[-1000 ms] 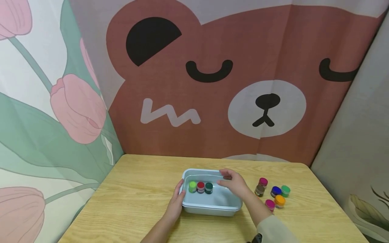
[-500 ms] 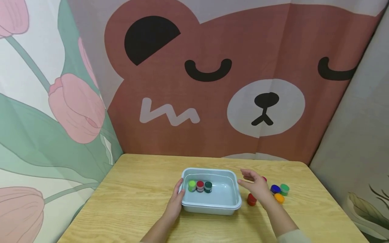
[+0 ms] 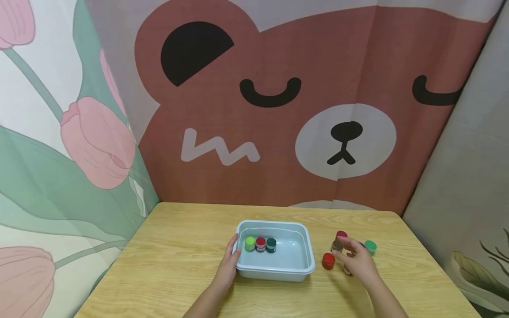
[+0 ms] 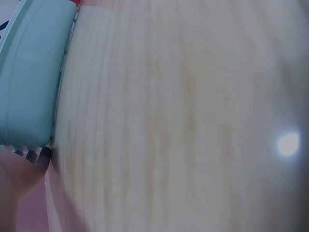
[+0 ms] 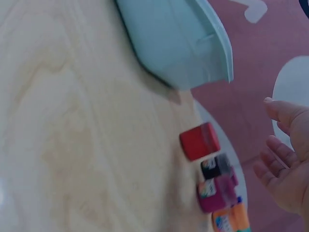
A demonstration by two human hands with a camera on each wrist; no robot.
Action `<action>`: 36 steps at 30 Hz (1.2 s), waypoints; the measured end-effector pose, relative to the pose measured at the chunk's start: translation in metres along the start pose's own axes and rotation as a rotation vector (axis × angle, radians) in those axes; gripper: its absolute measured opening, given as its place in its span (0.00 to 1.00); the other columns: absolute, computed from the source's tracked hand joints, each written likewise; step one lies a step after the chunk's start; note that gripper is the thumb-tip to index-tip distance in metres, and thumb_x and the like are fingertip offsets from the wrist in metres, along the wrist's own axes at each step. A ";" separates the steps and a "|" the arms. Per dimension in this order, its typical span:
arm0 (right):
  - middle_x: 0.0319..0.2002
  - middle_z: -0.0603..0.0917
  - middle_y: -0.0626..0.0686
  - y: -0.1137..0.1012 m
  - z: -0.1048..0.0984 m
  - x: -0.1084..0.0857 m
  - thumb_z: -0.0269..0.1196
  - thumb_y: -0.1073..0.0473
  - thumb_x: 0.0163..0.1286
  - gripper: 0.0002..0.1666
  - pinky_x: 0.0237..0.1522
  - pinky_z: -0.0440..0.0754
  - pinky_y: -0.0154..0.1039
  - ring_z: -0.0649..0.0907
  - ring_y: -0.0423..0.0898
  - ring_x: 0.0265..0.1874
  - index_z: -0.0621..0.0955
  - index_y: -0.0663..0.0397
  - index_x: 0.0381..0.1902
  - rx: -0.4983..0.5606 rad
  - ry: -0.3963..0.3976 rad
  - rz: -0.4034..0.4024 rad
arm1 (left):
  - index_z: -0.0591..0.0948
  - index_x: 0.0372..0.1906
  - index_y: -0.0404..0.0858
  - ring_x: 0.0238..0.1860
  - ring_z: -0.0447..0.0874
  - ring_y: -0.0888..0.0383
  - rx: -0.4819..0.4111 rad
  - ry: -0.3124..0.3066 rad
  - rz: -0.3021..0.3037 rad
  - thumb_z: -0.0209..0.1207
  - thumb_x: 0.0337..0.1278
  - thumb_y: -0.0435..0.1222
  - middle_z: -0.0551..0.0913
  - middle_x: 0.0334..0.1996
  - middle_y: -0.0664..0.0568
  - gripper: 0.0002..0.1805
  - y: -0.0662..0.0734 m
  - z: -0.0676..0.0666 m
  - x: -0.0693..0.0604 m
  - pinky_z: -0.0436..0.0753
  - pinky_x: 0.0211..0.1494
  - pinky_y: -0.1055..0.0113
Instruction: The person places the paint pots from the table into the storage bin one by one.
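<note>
A light blue plastic tub stands on the table, holding a lime-green paint jar, a red-lidded one and a dark green one in a row. My left hand grips the tub's left side, thumb at the rim; in the left wrist view its fingertips meet the tub's lower edge. My right hand hovers over the loose jars, thumb and index finger apart near a brown jar. The right wrist view shows that hand with nothing in it.
Right of the tub are a bright red jar, a magenta jar and a green jar. My right hand partly covers others; an orange jar shows in the right wrist view. A bear-print cloth hangs behind the table.
My right hand has left the tub's far right corner and moved right to the loose jars. The bright red jar has come into sight. My left hand stays on the tub.
</note>
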State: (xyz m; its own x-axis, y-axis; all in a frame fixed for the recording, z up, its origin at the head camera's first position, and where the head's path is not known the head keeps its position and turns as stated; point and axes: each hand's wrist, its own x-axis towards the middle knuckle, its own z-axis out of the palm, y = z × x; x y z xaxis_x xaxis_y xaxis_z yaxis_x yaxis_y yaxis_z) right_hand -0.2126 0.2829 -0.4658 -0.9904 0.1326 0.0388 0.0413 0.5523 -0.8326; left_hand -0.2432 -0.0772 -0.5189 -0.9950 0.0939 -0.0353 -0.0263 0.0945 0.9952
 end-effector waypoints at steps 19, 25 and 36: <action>0.68 0.68 0.70 0.045 0.001 -0.011 0.65 0.54 0.67 0.37 0.66 0.73 0.56 0.70 0.66 0.66 0.67 0.63 0.69 -0.028 0.078 0.140 | 0.51 0.79 0.50 0.78 0.39 0.34 -0.048 0.026 -0.017 0.40 0.77 0.46 0.47 0.79 0.42 0.31 0.000 0.002 0.000 0.43 0.73 0.30; 0.66 0.70 0.71 0.053 0.004 -0.010 0.66 0.52 0.66 0.39 0.63 0.76 0.53 0.73 0.64 0.64 0.67 0.64 0.69 -0.009 0.098 0.177 | 0.51 0.78 0.50 0.78 0.39 0.34 -0.051 0.032 -0.027 0.39 0.77 0.45 0.47 0.79 0.42 0.30 -0.001 0.003 0.001 0.42 0.72 0.29; 0.62 0.75 0.70 0.060 0.011 -0.011 0.66 0.52 0.66 0.37 0.56 0.81 0.46 0.76 0.63 0.60 0.70 0.66 0.67 0.004 0.153 0.187 | 0.51 0.78 0.49 0.77 0.39 0.33 -0.041 0.035 -0.013 0.39 0.77 0.45 0.47 0.79 0.40 0.30 -0.001 0.004 0.000 0.43 0.72 0.28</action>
State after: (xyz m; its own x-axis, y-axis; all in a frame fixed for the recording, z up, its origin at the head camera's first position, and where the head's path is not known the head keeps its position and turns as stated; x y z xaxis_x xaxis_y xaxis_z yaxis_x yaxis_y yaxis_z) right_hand -0.2009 0.3052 -0.5222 -0.9341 0.3554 -0.0336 0.2214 0.5030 -0.8354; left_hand -0.2428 -0.0734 -0.5206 -0.9973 0.0580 -0.0453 -0.0421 0.0550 0.9976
